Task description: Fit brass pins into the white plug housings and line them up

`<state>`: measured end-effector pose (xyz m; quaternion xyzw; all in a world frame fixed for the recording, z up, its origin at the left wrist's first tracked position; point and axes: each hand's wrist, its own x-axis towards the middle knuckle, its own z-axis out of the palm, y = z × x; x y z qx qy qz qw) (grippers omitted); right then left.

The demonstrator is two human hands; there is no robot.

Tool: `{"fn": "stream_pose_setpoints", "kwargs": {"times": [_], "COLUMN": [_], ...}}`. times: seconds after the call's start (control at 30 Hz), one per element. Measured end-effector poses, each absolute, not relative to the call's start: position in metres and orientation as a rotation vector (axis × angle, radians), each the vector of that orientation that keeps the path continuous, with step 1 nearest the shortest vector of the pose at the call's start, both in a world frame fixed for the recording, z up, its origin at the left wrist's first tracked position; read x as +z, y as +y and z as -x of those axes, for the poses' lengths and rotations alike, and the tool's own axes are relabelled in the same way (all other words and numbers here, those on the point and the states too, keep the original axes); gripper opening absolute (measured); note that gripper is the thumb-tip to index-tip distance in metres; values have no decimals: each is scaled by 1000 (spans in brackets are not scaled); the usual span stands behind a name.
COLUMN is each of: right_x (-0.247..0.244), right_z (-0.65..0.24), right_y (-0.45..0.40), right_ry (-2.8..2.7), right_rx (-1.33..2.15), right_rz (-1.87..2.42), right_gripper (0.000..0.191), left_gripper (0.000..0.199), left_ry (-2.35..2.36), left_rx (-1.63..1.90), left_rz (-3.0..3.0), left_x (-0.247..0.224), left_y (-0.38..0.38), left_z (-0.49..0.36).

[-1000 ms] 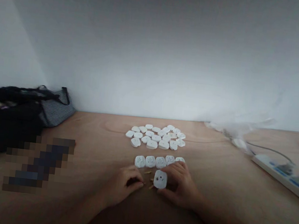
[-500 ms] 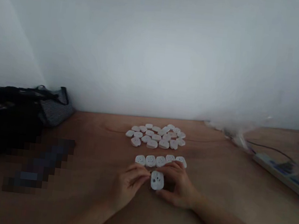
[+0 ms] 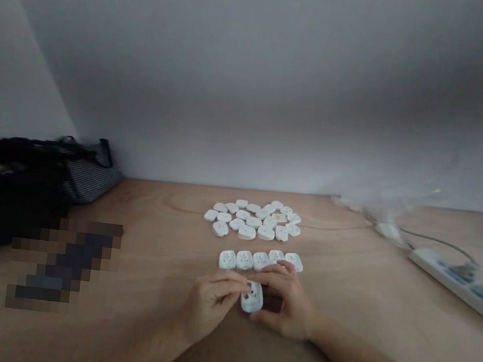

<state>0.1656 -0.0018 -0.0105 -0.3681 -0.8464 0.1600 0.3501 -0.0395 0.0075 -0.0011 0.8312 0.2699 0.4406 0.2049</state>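
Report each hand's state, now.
Left hand: pinched closed at the white plastic socket housing; anything held cannot be told.
Right hand: closed, holding that housing by its edges.

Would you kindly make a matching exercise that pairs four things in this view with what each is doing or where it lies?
1. Right hand
2. Row of five white parts
3. Power strip
4. Striped bag

A. At the right edge of the picture
B. Beside black fabric, on the left
C. Holding a white piece
D. Between the held piece and the loose white cluster

Pairs: 1-C, 2-D, 3-A, 4-B
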Motion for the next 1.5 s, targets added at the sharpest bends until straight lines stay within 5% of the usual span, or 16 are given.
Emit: {"fn": "stream_pose_setpoints", "kwargs": {"times": [0.37, 0.77, 1.07, 1.27, 1.5], "right_x": [-11, -9, -8, -7, -9], "right_z": [-166, -164, -169, -172, -171], "right_y": [-2, -3, -3, -4, -4], "right_ry": [-2213, -2143, -2117, -2116, -2132], "right_rx": [379, 513, 488, 472, 420], "right_rz": [929, 938, 988, 1001, 996], "right_gripper": [53, 48, 45, 44, 48], "left_gripper": [24, 26, 10, 30, 3], "left_ry": [744, 1059, 1045, 942, 981], "left_rx": [1086, 1321, 687, 309, 240], "left_rz": [-2422, -2210, -2297, -2381, -2389], "left_x": [-1, -4, 14, 31, 28], "left_y": [7, 8, 10, 8, 4], "left_z": [41, 39, 61, 75, 69]}}
